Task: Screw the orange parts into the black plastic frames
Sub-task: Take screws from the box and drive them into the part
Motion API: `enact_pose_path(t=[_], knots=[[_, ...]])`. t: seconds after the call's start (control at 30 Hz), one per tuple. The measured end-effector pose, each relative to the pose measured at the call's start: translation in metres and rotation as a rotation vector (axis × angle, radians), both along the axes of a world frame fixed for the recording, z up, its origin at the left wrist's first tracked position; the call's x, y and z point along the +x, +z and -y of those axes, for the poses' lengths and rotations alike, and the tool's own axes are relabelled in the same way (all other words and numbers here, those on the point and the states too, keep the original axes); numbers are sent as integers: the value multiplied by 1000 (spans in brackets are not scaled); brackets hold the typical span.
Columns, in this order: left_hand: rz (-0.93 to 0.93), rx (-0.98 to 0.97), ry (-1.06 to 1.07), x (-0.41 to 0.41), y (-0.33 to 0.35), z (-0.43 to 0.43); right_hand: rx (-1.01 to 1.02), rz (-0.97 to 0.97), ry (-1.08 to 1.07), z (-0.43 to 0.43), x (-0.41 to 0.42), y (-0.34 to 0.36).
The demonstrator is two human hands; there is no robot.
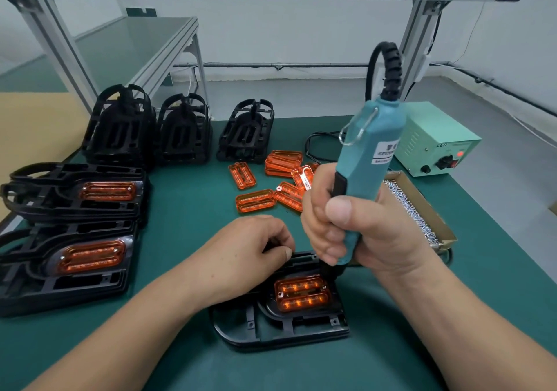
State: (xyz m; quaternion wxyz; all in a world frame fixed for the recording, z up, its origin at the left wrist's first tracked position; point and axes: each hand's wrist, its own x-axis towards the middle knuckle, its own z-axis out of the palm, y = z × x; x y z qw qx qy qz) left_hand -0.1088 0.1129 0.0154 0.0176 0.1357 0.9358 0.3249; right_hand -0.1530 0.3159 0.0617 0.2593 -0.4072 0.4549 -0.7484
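Head view: low in the middle, your right hand (340, 225) wraps round the screwdriver (367, 161), tip at the orange part (301, 295) in the black frame (271, 327). Your left hand (253, 249) pinches the frame's edge. Tilt the tool, and the tip may slip and scratch.

Teal screwdriver (366, 161); orange part (302, 296) in black frame (280, 324); dark green mat (187, 209); pale green power box (434, 143).

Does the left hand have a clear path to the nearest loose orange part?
Probably yes: the orange part lies just beyond the left hand with bare mat between, though its fingers grip the edge of the black frame.
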Motion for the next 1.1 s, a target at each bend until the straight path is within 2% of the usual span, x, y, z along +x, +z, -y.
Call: enact_pose_path(t=[0.17,0.37,0.5,0.67,0.83,1.0,1.1], knots=[[0,-2,9,-1,-1,1,-66,41,33,-7,-5,0],[-15,-36,-6,1,0,0,-61,-26,51,-8,-5,1],[-34,-56,-6,3,3,-2,-25,-41,-130,-5,-6,1],[-14,-67,-51,5,3,-5,-156,66,12,-13,-15,1],[-39,-111,-80,8,8,-6,-128,3,76,-13,-17,-1],[-151,-188,-19,17,8,-17,-75,-22,26,-15,-19,-1],[-211,-170,33,26,4,-30,-86,4,-10,-12,-18,-3]])
